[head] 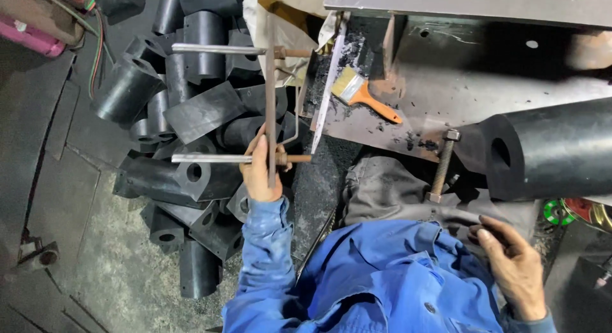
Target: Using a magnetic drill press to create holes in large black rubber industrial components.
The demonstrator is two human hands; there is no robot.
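Note:
My left hand (260, 173) grips a rusty metal frame tool (270, 97), a long bar with two cross rods, held out over a heap of black rubber blocks (191, 116). My right hand (515, 263) rests on my grey trouser leg (395, 192), fingers loosely bent and holding nothing. Just beyond that hand lies a large black rubber cylinder (554, 148) with a hole in its end. A long threaded bolt (442, 166) with a nut leans by my knee. Both arms are in blue sleeves.
A paintbrush (363, 94) with an orange handle lies on a worn steel plate (459, 84). A thin pale strip (328, 90) leans at the plate's edge. Grey concrete floor (76, 231) spreads at left. A pink cylinder (32, 36) sits at the top left corner.

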